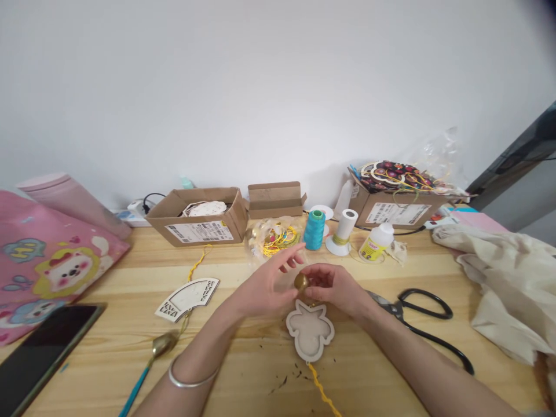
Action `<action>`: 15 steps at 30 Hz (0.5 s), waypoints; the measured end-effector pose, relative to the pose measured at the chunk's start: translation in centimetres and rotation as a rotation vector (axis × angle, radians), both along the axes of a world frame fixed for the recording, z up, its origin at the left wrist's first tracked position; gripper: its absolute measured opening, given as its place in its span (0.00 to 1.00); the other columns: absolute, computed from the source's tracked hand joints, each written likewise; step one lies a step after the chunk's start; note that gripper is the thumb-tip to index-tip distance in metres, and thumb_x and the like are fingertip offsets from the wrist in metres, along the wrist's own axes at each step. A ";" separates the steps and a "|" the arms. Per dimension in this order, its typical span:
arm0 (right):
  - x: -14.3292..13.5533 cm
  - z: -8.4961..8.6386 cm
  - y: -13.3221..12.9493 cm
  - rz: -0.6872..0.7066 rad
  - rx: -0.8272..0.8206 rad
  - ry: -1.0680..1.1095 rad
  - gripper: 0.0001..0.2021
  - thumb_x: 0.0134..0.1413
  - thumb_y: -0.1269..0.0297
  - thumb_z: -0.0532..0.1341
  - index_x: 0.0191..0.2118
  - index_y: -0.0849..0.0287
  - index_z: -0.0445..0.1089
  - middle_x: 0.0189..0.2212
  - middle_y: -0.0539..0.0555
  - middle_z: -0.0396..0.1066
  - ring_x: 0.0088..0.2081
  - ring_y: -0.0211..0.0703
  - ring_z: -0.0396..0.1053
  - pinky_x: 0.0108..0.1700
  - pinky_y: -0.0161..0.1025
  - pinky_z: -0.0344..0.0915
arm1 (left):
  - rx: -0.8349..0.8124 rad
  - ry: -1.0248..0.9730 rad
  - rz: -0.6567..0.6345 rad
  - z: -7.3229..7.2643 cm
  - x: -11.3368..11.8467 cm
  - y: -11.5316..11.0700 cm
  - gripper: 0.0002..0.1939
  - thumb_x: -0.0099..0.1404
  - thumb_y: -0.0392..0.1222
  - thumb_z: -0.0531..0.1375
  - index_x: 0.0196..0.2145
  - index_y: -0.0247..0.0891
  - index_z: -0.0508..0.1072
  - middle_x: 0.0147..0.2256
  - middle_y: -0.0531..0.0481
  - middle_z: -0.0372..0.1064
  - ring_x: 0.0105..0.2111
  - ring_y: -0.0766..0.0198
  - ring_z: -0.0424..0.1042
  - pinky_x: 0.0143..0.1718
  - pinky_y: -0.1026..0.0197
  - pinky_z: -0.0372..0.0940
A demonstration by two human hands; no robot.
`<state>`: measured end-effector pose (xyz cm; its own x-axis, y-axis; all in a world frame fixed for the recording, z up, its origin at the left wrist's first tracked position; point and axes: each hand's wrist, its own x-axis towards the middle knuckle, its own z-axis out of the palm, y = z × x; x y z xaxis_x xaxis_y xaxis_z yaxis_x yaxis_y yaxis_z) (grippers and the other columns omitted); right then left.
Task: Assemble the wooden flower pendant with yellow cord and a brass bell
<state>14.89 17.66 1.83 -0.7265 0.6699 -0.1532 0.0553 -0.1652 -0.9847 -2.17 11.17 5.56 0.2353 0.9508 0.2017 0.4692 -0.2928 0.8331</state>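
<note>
My right hand (pixel 330 284) pinches a small round brass-coloured bell (pixel 301 282) between thumb and fingers above the table. My left hand (pixel 271 284) is beside it, fingers apart and curved, its thumb close to the bell. Just below lies a pale wooden flower-shaped frame piece (pixel 310 331), its top edge near the bell. A yellow braided cord (pixel 321 387) runs from its lower end toward me. To the left rests a fan-shaped wooden piece (pixel 187 299) with cut-out ends, a yellow cord loop, and a bell (pixel 164 343) with a teal tassel (pixel 138 387).
Black-handled scissors (pixel 402 310) lie by my right forearm. Behind stand a teal thread cone (pixel 315 230), a white spool (pixel 345 229), a glue bottle (pixel 376 242), a bag of cords (pixel 278 238) and cardboard boxes (pixel 237 223). A phone (pixel 43 359) is left, cream cloth (pixel 499 272) right.
</note>
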 end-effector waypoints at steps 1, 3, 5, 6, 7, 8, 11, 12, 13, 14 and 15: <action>0.0 0.0 0.1 0.010 -0.028 0.014 0.16 0.35 0.66 0.66 0.36 0.60 0.69 0.26 0.48 0.69 0.25 0.33 0.63 0.30 0.34 0.61 | -0.033 -0.113 0.001 0.1 -0.2 0.0 0.32 0.53 0.33 0.56 0.55 0.44 0.52 0.44 0.47 0.60 0.44 0.61 0.60 0.44 0.57 0.58; 0.1 -0.1 0.2 0.030 -0.077 0.030 0.17 0.32 0.68 0.68 0.35 0.59 0.69 0.26 0.48 0.69 0.26 0.33 0.63 0.31 0.34 0.61 | -0.100 -0.293 0.022 0.0 -0.4 0.2 0.27 0.54 0.33 0.56 0.52 0.41 0.57 0.41 0.47 0.60 0.40 0.63 0.61 0.40 0.60 0.59; 0.1 -0.2 0.2 0.050 -0.114 0.046 0.19 0.29 0.70 0.69 0.34 0.59 0.70 0.26 0.48 0.69 0.26 0.33 0.64 0.31 0.34 0.61 | -0.186 -0.367 0.072 -0.4 -0.4 0.4 0.22 0.53 0.34 0.56 0.47 0.38 0.61 0.37 0.48 0.60 0.37 0.65 0.62 0.37 0.62 0.60; 0.1 -0.3 0.2 0.062 -0.127 0.057 0.19 0.28 0.70 0.69 0.34 0.59 0.70 0.26 0.47 0.68 0.27 0.33 0.64 0.31 0.34 0.61 | -0.239 -0.357 0.098 -0.6 -0.3 0.5 0.19 0.53 0.35 0.56 0.44 0.37 0.62 0.35 0.49 0.60 0.35 0.65 0.62 0.35 0.63 0.59; 0.1 -0.3 0.2 0.074 -0.130 0.066 0.19 0.28 0.70 0.69 0.34 0.59 0.70 0.26 0.47 0.68 0.27 0.33 0.64 0.31 0.33 0.60 | -0.292 -0.327 0.117 -0.7 -0.3 0.5 0.15 0.53 0.36 0.57 0.40 0.36 0.63 0.33 0.50 0.60 0.33 0.66 0.62 0.34 0.63 0.59; 0.1 -0.4 0.2 0.087 -0.124 0.072 0.19 0.28 0.71 0.69 0.34 0.59 0.70 0.26 0.47 0.68 0.27 0.32 0.63 0.31 0.33 0.60 | -0.340 -0.287 0.124 -0.9 -0.3 0.6 0.12 0.53 0.37 0.57 0.37 0.36 0.63 0.31 0.51 0.60 0.31 0.67 0.62 0.33 0.63 0.59; 0.2 -0.4 0.2 0.114 -0.076 0.076 0.18 0.29 0.71 0.69 0.34 0.59 0.70 0.27 0.47 0.68 0.27 0.32 0.64 0.32 0.33 0.60 | -0.411 -0.205 0.085 -1.0 -0.4 0.6 0.08 0.52 0.40 0.58 0.30 0.35 0.63 0.29 0.53 0.61 0.28 0.68 0.62 0.31 0.64 0.58; 0.3 -0.4 0.2 0.120 -0.063 0.073 0.18 0.30 0.71 0.69 0.34 0.58 0.70 0.28 0.47 0.69 0.28 0.32 0.64 0.32 0.33 0.60 | -0.417 -0.198 0.067 -1.1 -0.5 0.6 0.08 0.52 0.40 0.58 0.30 0.36 0.63 0.30 0.53 0.61 0.28 0.68 0.62 0.30 0.64 0.58; 0.3 -0.4 0.2 0.122 -0.052 0.067 0.18 0.30 0.70 0.69 0.35 0.58 0.70 0.28 0.47 0.69 0.28 0.33 0.64 0.33 0.33 0.60 | -0.419 -0.189 0.058 -1.1 -0.5 0.6 0.09 0.52 0.41 0.58 0.30 0.36 0.63 0.30 0.53 0.62 0.28 0.68 0.62 0.30 0.64 0.58; 0.2 -0.4 0.2 0.122 -0.044 0.060 0.18 0.30 0.70 0.69 0.35 0.58 0.70 0.28 0.48 0.69 0.28 0.33 0.64 0.33 0.34 0.60 | -0.420 -0.174 0.060 -1.1 -0.5 0.5 0.09 0.52 0.42 0.58 0.30 0.36 0.63 0.30 0.53 0.62 0.28 0.68 0.63 0.30 0.64 0.59; 0.2 -0.4 0.2 0.119 -0.038 0.050 0.18 0.30 0.70 0.69 0.34 0.59 0.70 0.27 0.47 0.69 0.28 0.33 0.64 0.33 0.34 0.60 | -0.420 -0.147 0.069 -1.2 -0.5 0.5 0.10 0.52 0.43 0.58 0.30 0.36 0.63 0.29 0.53 0.63 0.28 0.67 0.63 0.30 0.63 0.59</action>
